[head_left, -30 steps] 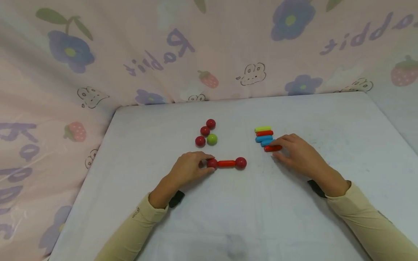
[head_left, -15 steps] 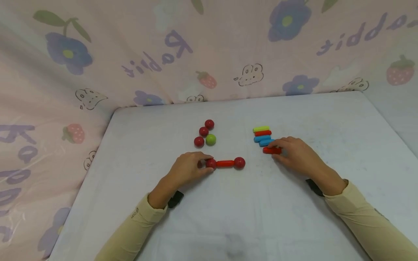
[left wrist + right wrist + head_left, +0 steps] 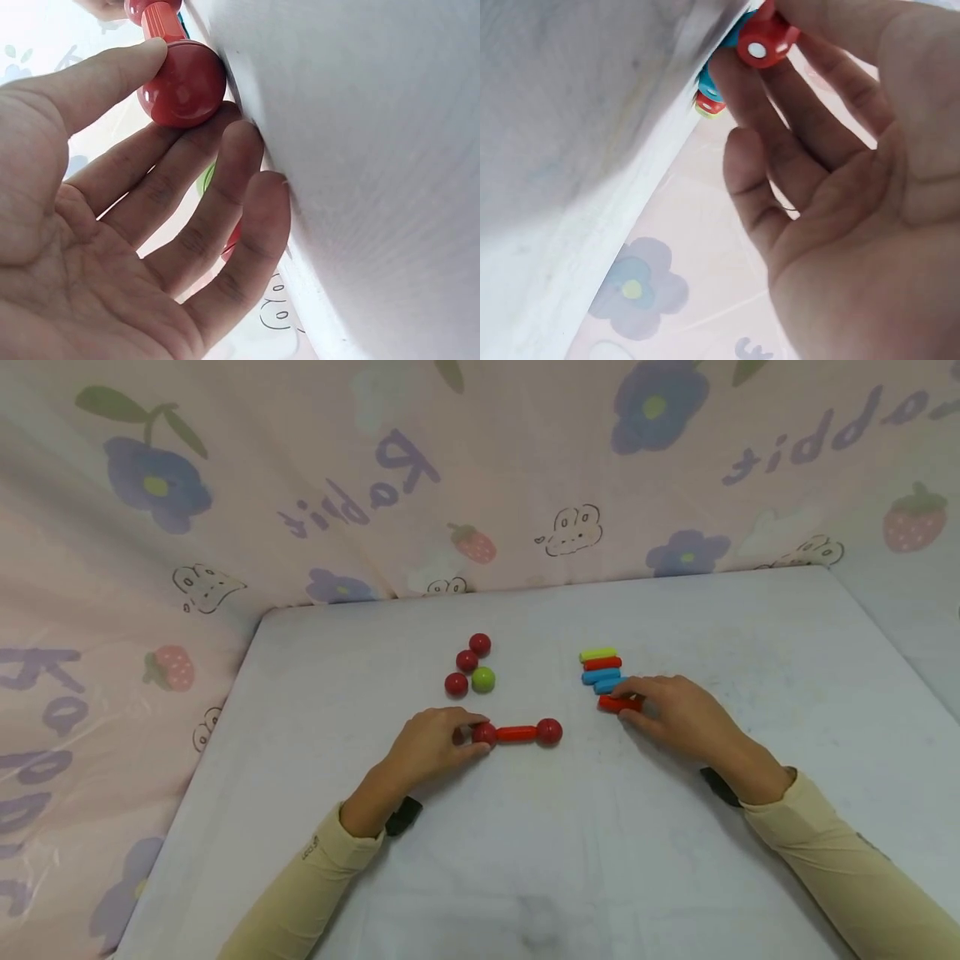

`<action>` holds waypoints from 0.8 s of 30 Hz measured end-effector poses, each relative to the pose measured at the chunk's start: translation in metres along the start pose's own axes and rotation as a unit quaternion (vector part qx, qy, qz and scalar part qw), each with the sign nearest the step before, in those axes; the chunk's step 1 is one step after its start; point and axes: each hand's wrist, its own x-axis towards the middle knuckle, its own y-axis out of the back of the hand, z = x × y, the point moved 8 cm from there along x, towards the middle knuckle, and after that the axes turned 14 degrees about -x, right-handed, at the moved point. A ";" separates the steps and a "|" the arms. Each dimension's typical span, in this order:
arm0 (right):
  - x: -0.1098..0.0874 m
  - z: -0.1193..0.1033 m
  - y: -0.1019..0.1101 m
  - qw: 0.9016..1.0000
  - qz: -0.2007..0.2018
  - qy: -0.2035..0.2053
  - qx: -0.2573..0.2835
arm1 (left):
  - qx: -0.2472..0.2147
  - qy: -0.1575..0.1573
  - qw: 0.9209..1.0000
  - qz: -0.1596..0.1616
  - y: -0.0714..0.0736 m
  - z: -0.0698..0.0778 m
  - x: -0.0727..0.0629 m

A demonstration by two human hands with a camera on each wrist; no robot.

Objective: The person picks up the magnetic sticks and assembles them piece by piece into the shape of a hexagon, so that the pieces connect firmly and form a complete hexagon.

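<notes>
My left hand (image 3: pixel 437 743) pinches a dark red ball (image 3: pixel 184 86) between thumb and fingers. That ball is the left end of a dumbbell shape: a red rod (image 3: pixel 517 734) joins it to a second red ball (image 3: pixel 550 732) on the right. My right hand (image 3: pixel 678 717) pinches a loose red rod (image 3: pixel 611 702), whose end shows a pale round spot in the right wrist view. Just behind it lies a blue rod (image 3: pixel 606 687), partly covered by a finger. Another blue rod (image 3: pixel 601 677), a red one (image 3: pixel 603 663) and a yellow one (image 3: pixel 597 654) lie stacked beyond.
Behind the left hand, a green ball (image 3: pixel 483 679) sits with three red balls, one of them the nearest red ball (image 3: pixel 456 684). Everything rests on a white-covered table (image 3: pixel 525 860). A printed pink curtain (image 3: pixel 510 468) hangs along its back and left edges.
My right thumb and fingers have closed on the nearest red rod and drawn it slightly away from the blue one, towards the left. The left hand keeps its hold on the ball.
</notes>
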 end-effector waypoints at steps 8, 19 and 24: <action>0.005 -0.007 0.016 0.998 0.060 0.031 0.003 | -0.003 0.003 1.000 0.001 0.000 -0.001 0.001; 0.006 -0.022 0.005 0.998 0.027 0.047 0.032 | -0.020 0.003 1.000 -0.008 0.003 -0.001 0.000; 0.007 -0.029 0.006 0.996 0.021 0.073 0.049 | -0.020 0.002 1.000 -0.008 0.004 0.000 0.002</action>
